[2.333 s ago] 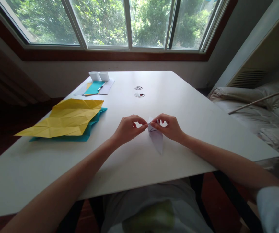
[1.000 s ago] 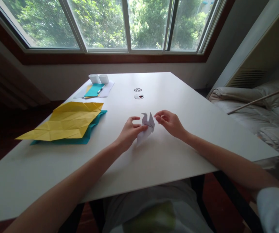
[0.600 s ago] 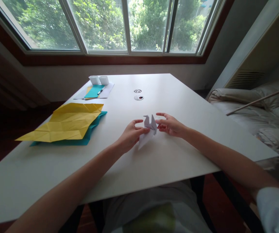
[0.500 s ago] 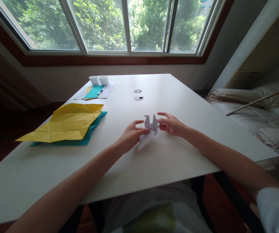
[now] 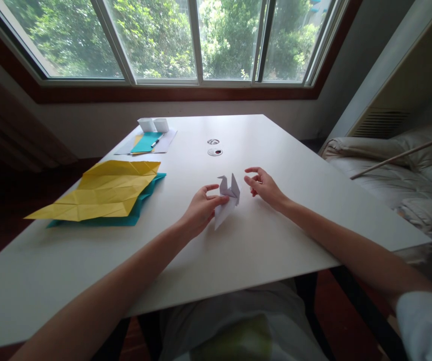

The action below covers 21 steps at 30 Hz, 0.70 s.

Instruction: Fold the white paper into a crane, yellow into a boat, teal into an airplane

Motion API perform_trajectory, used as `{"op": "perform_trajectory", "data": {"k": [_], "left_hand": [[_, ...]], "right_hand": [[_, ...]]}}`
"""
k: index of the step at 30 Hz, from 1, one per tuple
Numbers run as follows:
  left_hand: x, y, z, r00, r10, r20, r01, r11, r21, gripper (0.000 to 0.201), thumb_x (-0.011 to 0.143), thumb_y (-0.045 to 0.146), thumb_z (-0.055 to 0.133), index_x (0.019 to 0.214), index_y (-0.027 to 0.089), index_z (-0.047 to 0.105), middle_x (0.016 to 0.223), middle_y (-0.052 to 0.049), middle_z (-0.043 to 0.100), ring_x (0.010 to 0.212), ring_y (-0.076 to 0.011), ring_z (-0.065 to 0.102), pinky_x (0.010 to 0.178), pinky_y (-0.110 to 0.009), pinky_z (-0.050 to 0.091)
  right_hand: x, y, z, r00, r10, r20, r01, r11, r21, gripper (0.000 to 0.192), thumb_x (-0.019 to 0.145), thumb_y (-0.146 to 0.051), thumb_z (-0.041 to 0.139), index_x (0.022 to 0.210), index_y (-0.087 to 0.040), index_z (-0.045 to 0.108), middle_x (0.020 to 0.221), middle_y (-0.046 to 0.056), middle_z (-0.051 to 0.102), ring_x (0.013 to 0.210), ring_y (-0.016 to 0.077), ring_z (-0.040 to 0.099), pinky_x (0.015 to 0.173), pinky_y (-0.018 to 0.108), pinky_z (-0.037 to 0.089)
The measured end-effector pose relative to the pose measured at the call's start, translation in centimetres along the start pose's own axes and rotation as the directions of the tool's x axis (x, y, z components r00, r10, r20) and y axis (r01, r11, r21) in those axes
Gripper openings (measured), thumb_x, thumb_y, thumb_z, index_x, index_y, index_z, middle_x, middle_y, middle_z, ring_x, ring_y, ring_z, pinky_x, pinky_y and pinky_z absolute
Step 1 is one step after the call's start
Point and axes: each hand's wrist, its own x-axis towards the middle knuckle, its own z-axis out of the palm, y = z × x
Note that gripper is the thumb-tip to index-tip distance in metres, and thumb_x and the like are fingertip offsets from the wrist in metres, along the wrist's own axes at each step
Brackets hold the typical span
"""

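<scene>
A white origami crane (image 5: pixel 233 191) is pinched between the thumb and fingers of my left hand (image 5: pixel 202 208), just above the table's middle. Its narrow bent head points left, a pointed part stands up at the right, and one white wing slants down toward me. My right hand (image 5: pixel 264 186) is a short gap to the right of the crane, touching nothing. Its index finger stretches out toward the left, while the other fingers curl partly under the palm.
Creased yellow paper (image 5: pixel 110 190) lies over teal paper (image 5: pixel 144 200) on the left of the white table (image 5: pixel 276 240). Farther back are smaller teal sheets (image 5: pixel 146 142), a pen (image 5: pixel 156 142) and two white paper boxes (image 5: pixel 153 125). Two round inserts (image 5: pixel 214 152) sit in the tabletop.
My right hand has come away from the crane, moving slightly right and up. My left hand, still gripping the crane, has shifted a little left.
</scene>
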Motion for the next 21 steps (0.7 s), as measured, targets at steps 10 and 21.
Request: {"op": "perform_trajectory", "data": {"k": [10,21], "left_hand": [[0.2,-0.1,-0.9,0.975,0.178,0.134,-0.212,0.923,0.321,0.038,0.065,0.039,0.072,0.092,0.015,0.059,0.062,-0.002,0.063,0.054,-0.0123,0.057,0.051,-0.023,0.044],[1.1,0.1,-1.8,0.903,0.410,0.130,-0.411,0.733,0.542,0.029,0.067,0.043,0.066,0.076,0.014,0.066,0.061,-0.002,0.059,0.055,-0.0111,0.051,0.050,-0.021,0.040]], "right_hand": [[-1.6,-1.0,0.9,0.904,-0.408,0.132,0.428,0.840,-0.333,0.020,0.077,-0.038,0.059,0.074,-0.018,0.062,0.068,0.001,0.061,0.060,0.0108,0.050,0.055,0.024,0.040],[-0.6,-0.7,-0.6,0.896,-0.406,0.180,0.443,0.839,-0.315,0.019,0.075,-0.036,0.061,0.072,-0.018,0.062,0.065,-0.001,0.059,0.058,0.0095,0.047,0.054,0.023,0.037]]}}
